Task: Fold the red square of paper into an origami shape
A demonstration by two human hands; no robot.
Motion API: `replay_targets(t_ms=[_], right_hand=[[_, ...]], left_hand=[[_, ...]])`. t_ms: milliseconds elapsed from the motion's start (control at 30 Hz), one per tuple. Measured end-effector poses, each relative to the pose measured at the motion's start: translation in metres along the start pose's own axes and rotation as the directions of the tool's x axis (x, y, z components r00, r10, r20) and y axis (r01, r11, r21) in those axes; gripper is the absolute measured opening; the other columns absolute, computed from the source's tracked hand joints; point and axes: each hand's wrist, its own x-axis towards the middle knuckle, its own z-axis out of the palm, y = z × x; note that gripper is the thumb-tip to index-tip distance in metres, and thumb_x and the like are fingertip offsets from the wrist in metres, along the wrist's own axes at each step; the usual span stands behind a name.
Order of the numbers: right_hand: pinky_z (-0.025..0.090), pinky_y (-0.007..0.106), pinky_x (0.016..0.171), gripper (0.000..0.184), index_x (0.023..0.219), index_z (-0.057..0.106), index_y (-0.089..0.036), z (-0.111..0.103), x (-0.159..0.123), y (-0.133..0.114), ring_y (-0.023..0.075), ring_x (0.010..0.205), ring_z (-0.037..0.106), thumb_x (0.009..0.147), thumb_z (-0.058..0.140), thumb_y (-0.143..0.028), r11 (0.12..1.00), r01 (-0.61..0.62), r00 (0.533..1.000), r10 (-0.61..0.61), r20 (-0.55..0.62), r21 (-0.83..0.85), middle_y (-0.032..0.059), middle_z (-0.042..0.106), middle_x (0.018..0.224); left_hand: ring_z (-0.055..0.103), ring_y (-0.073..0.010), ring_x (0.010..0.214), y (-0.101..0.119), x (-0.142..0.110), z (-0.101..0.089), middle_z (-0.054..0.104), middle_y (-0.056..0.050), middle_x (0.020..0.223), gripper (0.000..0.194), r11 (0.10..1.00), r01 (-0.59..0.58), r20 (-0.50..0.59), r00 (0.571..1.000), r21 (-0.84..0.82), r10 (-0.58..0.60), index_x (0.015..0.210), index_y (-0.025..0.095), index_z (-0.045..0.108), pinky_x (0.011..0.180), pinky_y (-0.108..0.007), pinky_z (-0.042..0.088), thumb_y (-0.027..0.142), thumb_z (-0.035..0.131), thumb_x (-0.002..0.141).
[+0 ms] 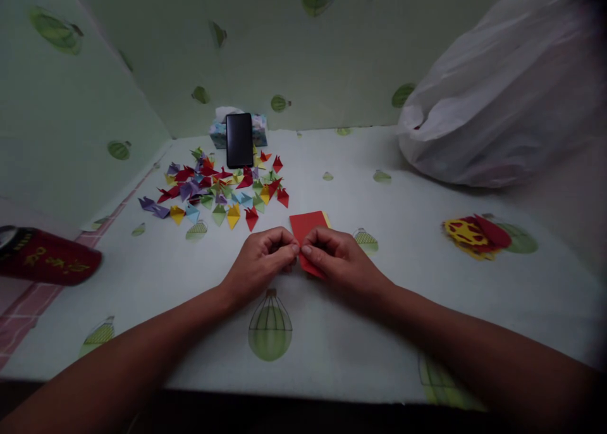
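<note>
My left hand [265, 252] and my right hand [339, 255] meet fingertip to fingertip near the middle of the table. Both are closed in a pinch, thumbs against the curled fingers. Whatever lies between the fingertips is hidden or too small to make out. Right behind and beneath them shows a stack of red paper [307, 221], with a yellow edge peeking out on its right side. Beyond my left hand spreads a pile of small folded paper pieces [220, 190] in red, yellow, green, purple and blue.
A black phone [239, 140] leans on a tissue box [259, 130] at the back. On the left is a red drink can [52, 257]. Yellow and red cut-out pieces [474, 235] lie at right, below a large white plastic bag [488, 99]. Balloon-patterned walls enclose the table.
</note>
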Motion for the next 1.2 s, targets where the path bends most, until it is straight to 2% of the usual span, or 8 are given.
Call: replay_targets(t_ms=[200, 400, 567, 667, 900, 1000, 1133, 1200], right_hand=[[0.032, 0.026, 0.058, 0.022, 0.069, 0.050, -0.019, 0.0000, -0.0001, -0.0012, 0.0109, 0.062, 0.041, 0.085, 0.056, -0.032, 1.000, 0.000, 1.000, 0.000, 0.025, 0.008, -0.0031, 0.048, 0.066], [0.033, 0.025, 0.055, 0.024, 0.071, 0.052, -0.018, -0.0005, -0.0001, 0.0010, 0.0092, 0.058, 0.043, 0.088, 0.060, -0.034, 0.993, -0.028, 0.998, 0.021, 0.055, 0.113, -0.0041, 0.049, 0.065], [0.044, 0.025, 0.058, 0.021, 0.081, 0.053, -0.019, 0.0018, -0.0005, 0.0050, 0.0095, 0.057, 0.056, 0.088, 0.065, -0.035, 0.946, -0.086, 0.995, 0.068, 0.068, 0.314, -0.0043, 0.055, 0.070], [0.048, 0.027, 0.059, 0.019, 0.090, 0.053, -0.020, 0.0025, 0.0004, 0.0066, 0.0097, 0.054, 0.058, 0.086, 0.068, -0.031, 0.914, -0.094, 0.995, 0.080, 0.050, 0.394, -0.0058, 0.057, 0.069], [0.046, 0.025, 0.057, 0.019, 0.089, 0.049, -0.022, 0.0016, 0.0016, 0.0055, 0.0092, 0.053, 0.058, 0.085, 0.067, -0.027, 0.924, -0.064, 0.998, 0.059, 0.026, 0.377, -0.0067, 0.059, 0.065], [0.045, 0.024, 0.056, 0.019, 0.087, 0.049, -0.021, 0.0018, 0.0016, 0.0051, 0.0088, 0.054, 0.058, 0.086, 0.067, -0.028, 0.930, -0.047, 0.999, 0.038, 0.033, 0.363, -0.0065, 0.059, 0.066], [0.047, 0.025, 0.057, 0.018, 0.093, 0.052, -0.021, 0.0009, 0.0015, 0.0045, 0.0095, 0.054, 0.059, 0.086, 0.066, -0.029, 0.931, -0.066, 0.998, 0.062, 0.023, 0.358, -0.0064, 0.059, 0.067], [0.047, 0.026, 0.057, 0.016, 0.089, 0.055, -0.019, 0.0001, 0.0010, 0.0035, 0.0094, 0.053, 0.058, 0.088, 0.065, -0.032, 0.941, -0.099, 0.995, 0.091, 0.038, 0.323, -0.0050, 0.060, 0.067]], left_hand=[[0.050, -0.0106, 0.060, -0.0030, 0.0006, 0.0006, 0.057, 0.003, 0.063, 0.021, 0.999, -0.032, 0.017, 0.999, 0.042, 0.031, 0.075, 0.015, 0.061, 0.059, -0.024, 0.039, 0.033, 0.061, 0.086], [0.046, -0.0104, 0.057, -0.0028, -0.0020, 0.0014, 0.055, 0.003, 0.061, 0.025, 0.990, -0.048, -0.019, 0.998, 0.129, 0.051, 0.074, 0.015, 0.060, 0.055, -0.024, 0.036, 0.035, 0.057, 0.089], [0.050, -0.0110, 0.058, -0.0033, -0.0007, 0.0004, 0.056, 0.003, 0.061, 0.025, 0.986, -0.091, -0.093, 0.990, 0.142, 0.105, 0.073, 0.016, 0.058, 0.058, -0.025, 0.040, 0.035, 0.056, 0.090], [0.052, -0.0105, 0.058, -0.0041, 0.0018, -0.0015, 0.057, 0.003, 0.063, 0.024, 0.982, -0.123, -0.138, 0.980, 0.142, 0.143, 0.074, 0.017, 0.057, 0.059, -0.025, 0.042, 0.034, 0.056, 0.090], [0.052, -0.0096, 0.056, -0.0033, 0.0034, 0.0000, 0.058, 0.004, 0.064, 0.027, 0.999, 0.029, -0.052, 0.998, -0.024, -0.030, 0.086, 0.015, 0.061, 0.055, -0.022, 0.040, 0.042, 0.066, 0.086], [0.051, -0.0089, 0.053, -0.0045, 0.0040, 0.0013, 0.058, 0.004, 0.061, 0.028, 0.991, 0.090, 0.010, 0.996, -0.100, -0.090, 0.082, 0.015, 0.060, 0.054, -0.022, 0.040, 0.041, 0.071, 0.083], [0.051, -0.0086, 0.052, -0.0066, 0.0047, 0.0006, 0.058, 0.004, 0.059, 0.027, 0.990, 0.066, -0.053, 0.996, -0.125, -0.073, 0.078, 0.016, 0.059, 0.054, -0.022, 0.040, 0.040, 0.070, 0.084], [0.052, -0.0088, 0.053, -0.0068, 0.0046, -0.0003, 0.058, 0.004, 0.059, 0.027, 0.995, 0.028, -0.086, 0.996, -0.096, -0.036, 0.078, 0.016, 0.059, 0.054, -0.022, 0.040, 0.040, 0.069, 0.085]])
